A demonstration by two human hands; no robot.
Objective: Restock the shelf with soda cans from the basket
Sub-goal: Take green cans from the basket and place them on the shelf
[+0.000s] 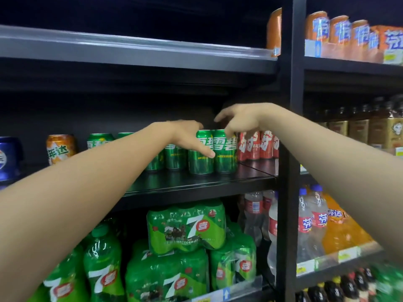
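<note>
Green soda cans (225, 158) stand in rows on the dark middle shelf (196, 184). My left hand (185, 136) lies over the top of the front green can (199, 164), with the thumb down its front face and the fingers hidden behind its rim. My right hand (242, 120) hovers just to the right. Its fingers are spread and loosely curled, and the fingertips reach the tops of the rightmost green can and the red cans (255, 149). The basket is out of view.
An orange can (61, 148) and a blue pack (9, 158) stand further left on the same shelf. A black upright post (287, 171) bounds it on the right. Green multipacks (187, 225) and bottles fill the shelf below. The grey shelf (130, 51) above holds orange cans.
</note>
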